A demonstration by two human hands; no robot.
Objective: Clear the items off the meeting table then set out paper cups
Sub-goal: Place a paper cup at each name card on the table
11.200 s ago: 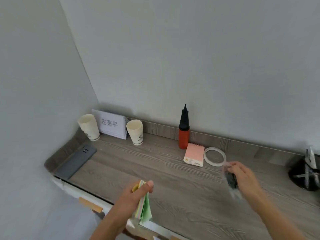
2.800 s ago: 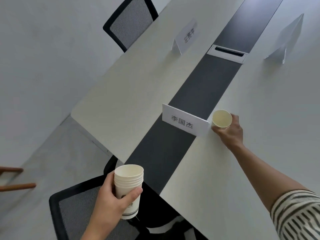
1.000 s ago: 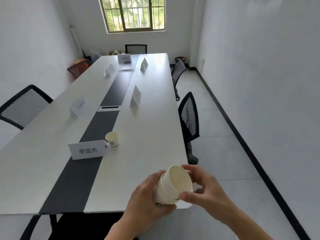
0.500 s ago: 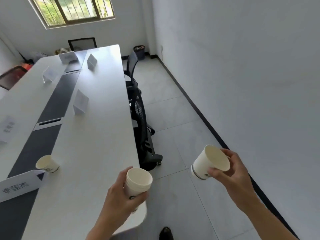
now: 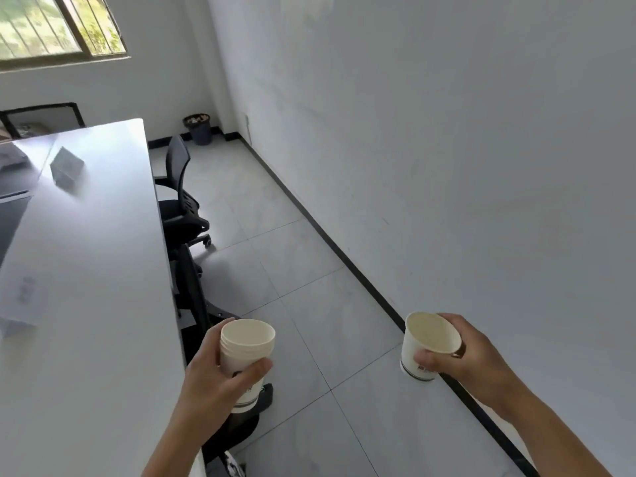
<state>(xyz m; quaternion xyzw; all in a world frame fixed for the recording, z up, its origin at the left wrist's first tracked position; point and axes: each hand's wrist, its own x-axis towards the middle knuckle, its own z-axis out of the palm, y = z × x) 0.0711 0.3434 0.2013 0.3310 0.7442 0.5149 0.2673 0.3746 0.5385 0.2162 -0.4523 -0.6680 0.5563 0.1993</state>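
**Fig.** Head view, cup-setting phase; read L to R.

**(a)** The meeting table: its white top fills the L side. A far name card stands on it. Nearer the L edge is what looks like a second name card, too blurred to be sure. No cup shows on the visible part of the top.

**(b)** The chairs: black, tucked along the table's R edge.

**(c)** The left hand: grips the stack of cups upright, mouth up, just off the table edge. The thumb crosses the front wall & the other fingers curl round the far side. Several nested rims show.

**(d)** The right hand: holds a single cup over the floor, well apart from the table. The cup is tilted w/ its mouth toward the camera. The thumb presses the near wall low down, and the fingers wrap the far side by the rim. The grip is narrow and closed on the cup.

**Step in hand (judged):** carry the single cup to the next seat & place it. To do it well:
- Right the cup before lowering it.
- Set the base flat beside a name card, clear of the table edge.
- Squeeze lightly, since thin paper walls prob. dent.
- Open the fingers only once the base sits.
- Keep the stack level so nested cups don't slide out.
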